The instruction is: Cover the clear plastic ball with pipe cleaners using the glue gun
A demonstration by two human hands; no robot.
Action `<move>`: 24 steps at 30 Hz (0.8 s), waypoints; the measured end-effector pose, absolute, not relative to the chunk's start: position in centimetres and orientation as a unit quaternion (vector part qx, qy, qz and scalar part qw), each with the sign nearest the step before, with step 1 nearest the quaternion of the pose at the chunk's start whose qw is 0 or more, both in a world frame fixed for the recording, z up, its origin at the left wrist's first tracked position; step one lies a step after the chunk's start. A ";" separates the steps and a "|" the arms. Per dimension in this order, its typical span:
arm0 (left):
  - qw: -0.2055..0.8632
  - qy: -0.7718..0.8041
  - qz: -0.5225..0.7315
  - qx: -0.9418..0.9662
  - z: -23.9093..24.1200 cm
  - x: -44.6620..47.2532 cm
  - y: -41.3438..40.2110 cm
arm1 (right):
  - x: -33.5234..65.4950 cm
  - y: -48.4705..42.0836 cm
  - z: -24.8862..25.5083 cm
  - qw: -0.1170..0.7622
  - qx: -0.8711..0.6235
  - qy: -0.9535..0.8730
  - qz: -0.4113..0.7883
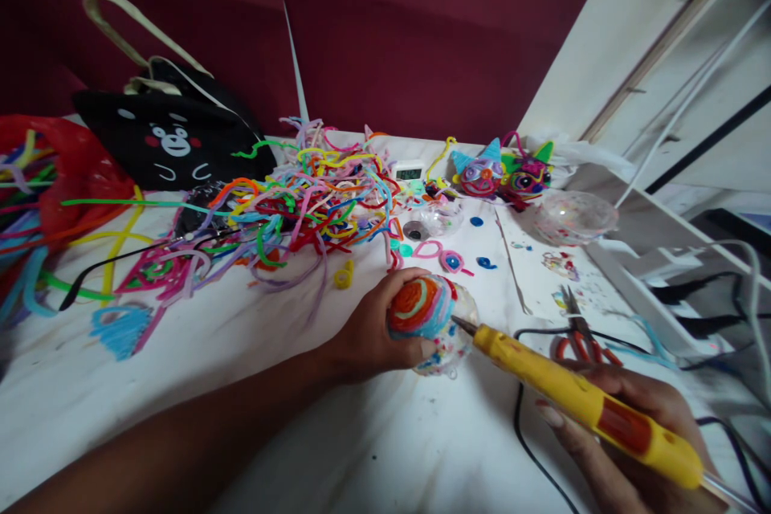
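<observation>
A clear plastic ball [463, 309], partly wrapped in coiled orange, red, blue and lilac pipe cleaners [415, 307], rests in the grip of my left hand [377, 329] above the white table. My thumb lies along its near side and my fingers along the far left. My right hand [632, 426] is wrapped around a yellow hot glue pen [542, 369] with a red part on its body. The pen's metal tip meets or nearly meets the ball at the edge of the blue strand. A pale rod sticks out of the pen's rear end.
Tangled pipe cleaners [325, 201] heap at the back, beside a black bag [169, 128] and a small digital timer [409, 171]. Red-handled scissors [581, 333] and a black cord [521, 418] lie to the right. Finished fuzzy figures [479, 169] and a clear bowl [577, 217] stand behind.
</observation>
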State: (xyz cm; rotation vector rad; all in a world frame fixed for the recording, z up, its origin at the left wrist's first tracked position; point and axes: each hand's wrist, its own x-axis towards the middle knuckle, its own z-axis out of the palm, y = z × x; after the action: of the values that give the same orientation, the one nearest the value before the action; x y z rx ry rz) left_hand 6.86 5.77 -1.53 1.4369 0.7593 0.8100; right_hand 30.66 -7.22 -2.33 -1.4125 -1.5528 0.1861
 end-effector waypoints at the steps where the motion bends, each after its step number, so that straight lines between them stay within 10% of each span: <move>1: 0.614 0.329 0.352 0.625 -1.6 6.9 5.8 | 30.6 -7.2 -2.4 0.497 -0.580 -0.641 0.080; 24: 0.604 0.330 0.355 0.633 -1.5 6.8 5.8 | 31.2 -7.7 -2.3 0.453 -0.589 -0.663 0.088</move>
State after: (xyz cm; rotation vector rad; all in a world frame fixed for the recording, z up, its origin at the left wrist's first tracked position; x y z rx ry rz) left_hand 6.83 5.77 -1.51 1.4646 0.7629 0.8211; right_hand 31.17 -7.67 -2.33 -1.4538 -1.6377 0.2165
